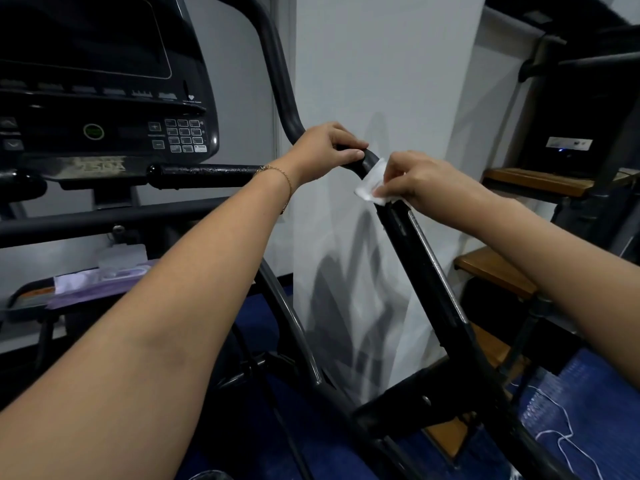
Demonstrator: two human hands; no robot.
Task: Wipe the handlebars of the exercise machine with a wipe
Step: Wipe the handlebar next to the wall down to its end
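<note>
A black handlebar of the exercise machine curves down from the upper middle and runs toward the lower right. My left hand grips the bend at the top of this bar, fingers and thumb curled round it. Just below that grip, my right hand holds a small white wipe against the bar, fingers curled over it. Part of the wipe is hidden under my fingers.
The machine's dark console with a keypad fills the upper left, with a horizontal black bar below it. A purple wipe pack lies on a ledge at left. Wooden steps stand at right. A white wall is behind the handlebar.
</note>
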